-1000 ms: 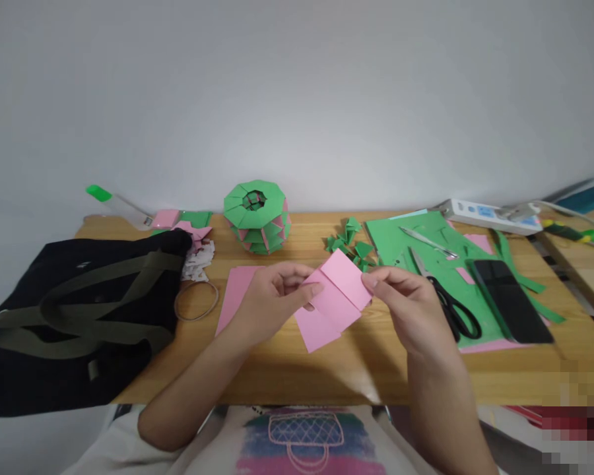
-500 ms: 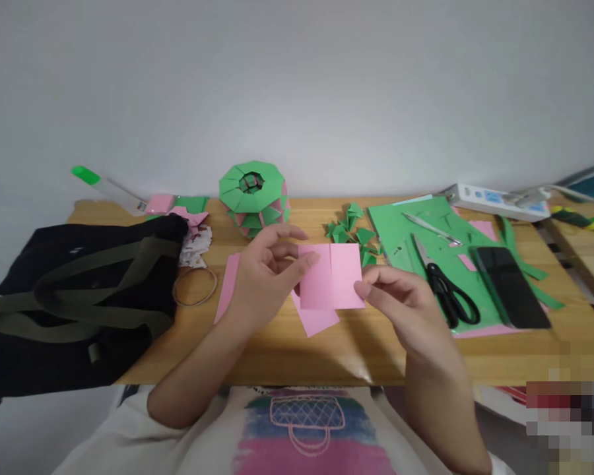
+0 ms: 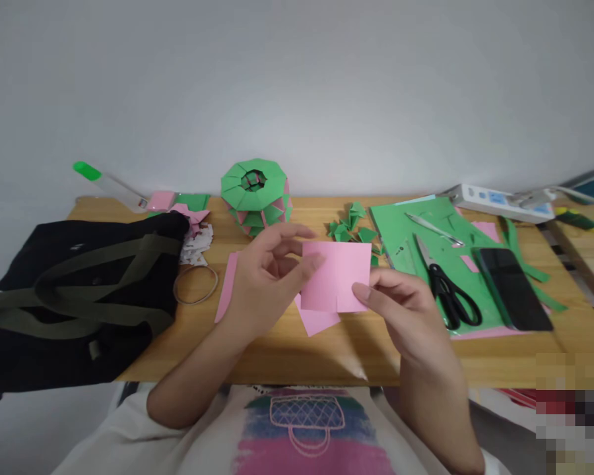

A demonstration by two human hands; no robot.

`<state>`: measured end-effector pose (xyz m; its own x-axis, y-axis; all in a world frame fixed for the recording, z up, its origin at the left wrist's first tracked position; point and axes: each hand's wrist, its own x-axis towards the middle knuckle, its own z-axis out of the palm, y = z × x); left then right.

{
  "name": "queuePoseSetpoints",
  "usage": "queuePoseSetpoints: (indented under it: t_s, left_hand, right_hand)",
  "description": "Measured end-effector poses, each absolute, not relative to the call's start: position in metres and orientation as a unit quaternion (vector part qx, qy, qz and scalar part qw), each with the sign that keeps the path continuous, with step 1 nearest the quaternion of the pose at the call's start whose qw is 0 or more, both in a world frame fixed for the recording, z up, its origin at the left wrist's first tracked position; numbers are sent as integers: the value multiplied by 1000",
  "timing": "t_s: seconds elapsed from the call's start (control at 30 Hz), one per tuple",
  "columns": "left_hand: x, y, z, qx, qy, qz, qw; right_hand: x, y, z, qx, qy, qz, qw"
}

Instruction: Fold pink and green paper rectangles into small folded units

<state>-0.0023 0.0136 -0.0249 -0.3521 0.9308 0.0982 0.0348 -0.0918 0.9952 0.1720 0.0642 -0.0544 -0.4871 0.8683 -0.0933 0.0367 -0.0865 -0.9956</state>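
Note:
Between my hands, raised above the table, is a pink sheet of paper (image 3: 337, 274) with a faint vertical line down its middle and a small slit at the lower edge. My left hand (image 3: 280, 274) pinches its left side, thumb in front and fingers behind. At the right edge my right hand (image 3: 400, 300) grips the same sheet between thumb and fingers. Beneath it another pink paper piece (image 3: 319, 323) lies on the wood, partly covered. A pink strip (image 3: 226, 290) is half hidden by my left wrist. Behind my left hand stands a green and pink folded-paper ring structure (image 3: 255, 194).
Folded green pieces (image 3: 354, 224) lie beyond the sheet. To the right, black-handled scissors (image 3: 443, 290), a pen (image 3: 433, 227) and a phone (image 3: 512, 287) rest on green paper (image 3: 396, 221), near a power strip (image 3: 505, 203). A black bag (image 3: 99, 297) and rubber band (image 3: 195, 285) are left.
The pink sheet has turned: its slit showed at the top edge and now shows at the bottom. My right thumb has shifted slightly inward on it.

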Motion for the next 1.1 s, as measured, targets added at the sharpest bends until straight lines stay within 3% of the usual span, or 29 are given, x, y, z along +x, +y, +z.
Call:
queuePoseSetpoints:
  t_s: [0.13, 0.23, 0.3, 0.43, 0.63, 0.8, 1.1]
  left_hand:
    - [-2, 13, -34, 403, 532, 603, 437]
    - [-11, 18, -37, 407, 541, 622, 394]
    - [-21, 23, -33, 474, 544, 578, 380]
    - [-33, 30, -19, 599, 530, 433, 415]
    - [-20, 28, -24, 447, 514, 565, 466]
    - [-14, 22, -35, 375, 524, 623, 443]
    - [-12, 7, -27, 493, 541, 565, 381]
  right_hand:
    - [166, 61, -56, -380, -589, 614, 363]
    - [165, 63, -55, -322, -637, 646, 272]
    - [166, 67, -52, -312, -641, 658, 241]
    - [165, 76, -43, -349, -616, 646, 283]
    - [152, 70, -43, -388, -536, 645, 382]
    - [149, 60, -48, -365, -494, 698, 368]
    - [152, 67, -50, -365, -502, 683, 385]
